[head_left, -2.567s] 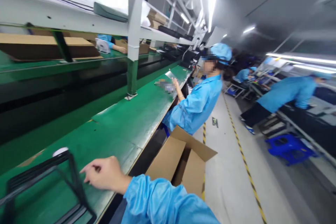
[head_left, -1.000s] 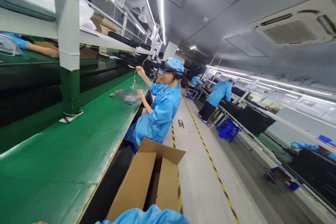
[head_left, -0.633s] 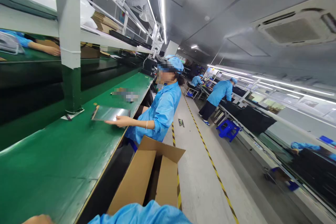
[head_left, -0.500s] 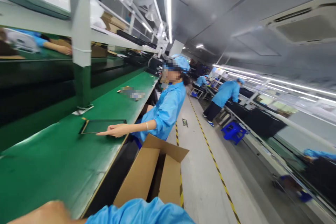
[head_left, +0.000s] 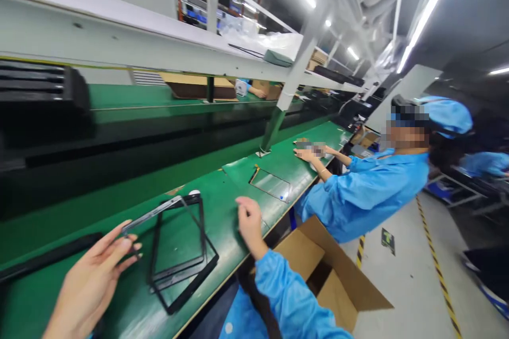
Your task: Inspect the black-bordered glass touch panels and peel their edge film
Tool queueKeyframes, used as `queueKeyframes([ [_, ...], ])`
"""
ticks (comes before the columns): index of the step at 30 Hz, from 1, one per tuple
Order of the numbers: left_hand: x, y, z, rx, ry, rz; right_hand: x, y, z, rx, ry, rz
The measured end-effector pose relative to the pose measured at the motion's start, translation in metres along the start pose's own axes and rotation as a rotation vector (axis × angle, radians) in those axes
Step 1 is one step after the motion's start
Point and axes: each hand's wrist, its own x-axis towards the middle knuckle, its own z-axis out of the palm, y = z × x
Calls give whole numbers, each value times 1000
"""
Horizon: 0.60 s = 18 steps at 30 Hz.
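My left hand (head_left: pixel 93 275) pinches one corner of a thin black rectangular frame (head_left: pixel 153 214), held tilted over the green bench (head_left: pixel 234 190). Another black frame (head_left: pixel 203 228) is behind and below it; their edges overlap, so I cannot tell whether they touch. My right hand (head_left: pixel 250 228) is above the bench to the right of the frames, fingers curled in, with nothing visible in them. A round white piece (head_left: pixel 194 192) sits by the frames' far corner. Farther right lies a thin dark-edged clear panel (head_left: pixel 270 184).
A co-worker in blue (head_left: pixel 369 185) sits on the right, hands on the bench. An open cardboard box (head_left: pixel 304 246) stands beside the bench edge. A long black bar (head_left: pixel 51 257) lies at left. A post (head_left: pixel 274 122) and an overhead shelf (head_left: pixel 159 47) rise behind.
My view has swung left and down to the frames. My left hand and the held frame are now visible. The co-worker has let go of the clear panel and drawn back.
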Motion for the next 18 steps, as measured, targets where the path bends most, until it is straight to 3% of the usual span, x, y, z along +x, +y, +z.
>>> queueKeyframes([
  [3,-4,1,0,-195,-25,-65,47,30,-44,-168,63,6],
  [6,-16,6,0,-236,-52,-10,66,60,-72,-301,-7,-19],
  [9,-27,8,0,-245,-94,37,40,81,-81,-396,-131,-115],
  [14,-34,5,1,-250,-148,72,-42,111,-95,-463,-314,-342],
  [18,-36,6,1,-230,-155,68,-73,121,-111,-474,-209,-658],
])
